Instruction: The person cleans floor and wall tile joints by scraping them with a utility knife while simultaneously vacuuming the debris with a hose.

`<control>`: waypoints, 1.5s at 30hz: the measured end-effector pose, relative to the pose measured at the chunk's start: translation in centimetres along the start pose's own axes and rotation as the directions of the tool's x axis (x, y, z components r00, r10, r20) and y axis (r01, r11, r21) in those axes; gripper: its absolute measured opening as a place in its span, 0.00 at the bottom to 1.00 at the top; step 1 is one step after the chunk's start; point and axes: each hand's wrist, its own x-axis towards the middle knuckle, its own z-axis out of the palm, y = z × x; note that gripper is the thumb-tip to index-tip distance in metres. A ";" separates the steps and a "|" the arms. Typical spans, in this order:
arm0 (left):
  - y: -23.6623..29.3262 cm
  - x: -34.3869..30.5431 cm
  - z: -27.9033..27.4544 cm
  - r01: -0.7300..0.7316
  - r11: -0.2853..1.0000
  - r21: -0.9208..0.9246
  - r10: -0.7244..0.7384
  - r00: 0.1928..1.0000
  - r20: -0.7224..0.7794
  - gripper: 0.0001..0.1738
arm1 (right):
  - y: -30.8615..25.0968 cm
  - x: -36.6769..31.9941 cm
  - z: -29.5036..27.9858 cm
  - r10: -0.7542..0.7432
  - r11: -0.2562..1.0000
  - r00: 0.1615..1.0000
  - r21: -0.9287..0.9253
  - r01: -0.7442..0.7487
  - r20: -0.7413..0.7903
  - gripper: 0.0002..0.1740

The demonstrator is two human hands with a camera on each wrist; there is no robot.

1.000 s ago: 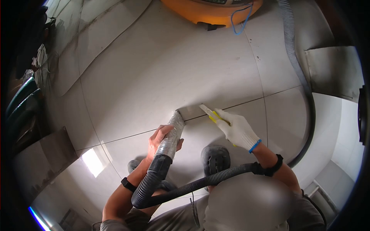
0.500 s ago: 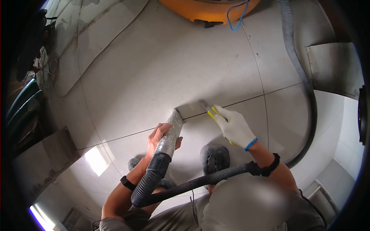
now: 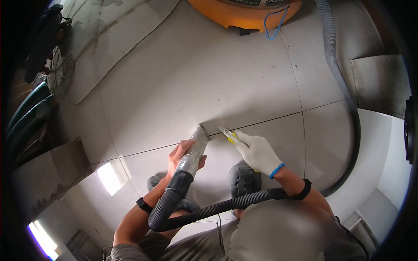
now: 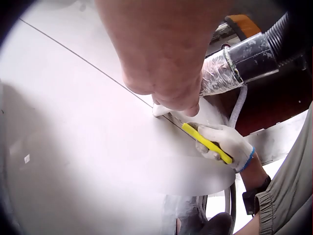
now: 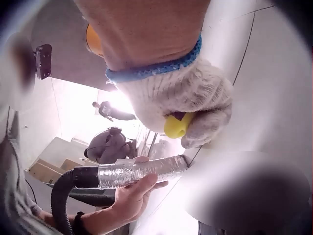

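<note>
The yellow-handled scraper (image 3: 228, 135) slants low over the floor with its tip on the tile joint (image 3: 270, 120), pointing forward-left at the mouth of the taped nozzle (image 3: 194, 148) just beside it. The gloved right hand (image 3: 257, 153) clenches its handle, and the bare left hand (image 3: 179, 155) wraps the nozzle.

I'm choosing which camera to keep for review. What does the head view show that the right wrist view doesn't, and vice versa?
Only the head view: the blue cord, the grey hose curving along the floor, and the blade at the tile joint. Only the right wrist view: the handle's round yellow butt end and figures in the bright background. Both: the left hand gripping the tape-wrapped nozzle, the gloved right hand gripping the yellow-handled tool.
</note>
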 end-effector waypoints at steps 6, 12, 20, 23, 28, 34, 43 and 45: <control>-0.7 -1.1 -0.2 0.029 0.999 0.034 -0.028 0.999 -0.037 0.40 | -0.8 2.8 1.4 -0.109 0.994 0.993 0.018 0.109 -0.036 0.28; -1.7 0.5 -0.8 0.131 0.990 0.051 -0.123 0.982 -0.143 0.40 | 2.5 1.5 0.2 -0.253 0.964 0.957 0.042 0.261 -0.146 0.24; -2.6 4.5 -0.6 0.136 0.990 -0.028 -0.138 0.984 -0.116 0.41 | 11.2 -5.2 -6.4 0.262 0.946 0.765 0.313 -0.083 -0.589 0.25; -1.3 6.8 1.2 0.041 0.998 -0.050 -0.045 0.997 -0.065 0.41 | 19.9 -6.7 -8.1 0.178 0.981 0.579 0.099 -0.165 -0.796 0.26; 1.0 11.4 5.1 -0.068 0.995 -0.069 0.070 0.997 0.026 0.41 | 26.6 -8.7 -9.7 0.237 0.961 0.362 0.161 -0.226 -0.902 0.27; 5.0 18.2 11.0 -0.213 0.956 -0.202 0.236 0.967 0.095 0.39 | 24.8 -7.8 -9.6 0.280 0.949 0.252 0.227 -0.218 -0.926 0.28; 9.0 25.8 18.7 -0.123 0.935 -0.332 0.160 0.984 0.084 0.35 | 24.5 -8.0 -10.3 0.190 0.978 0.237 0.163 -0.129 -0.953 0.26; 8.9 26.2 19.3 -0.147 0.941 -0.305 0.177 0.982 0.072 0.34 | 24.7 -8.1 -10.3 0.158 0.984 0.250 0.131 -0.122 -0.955 0.25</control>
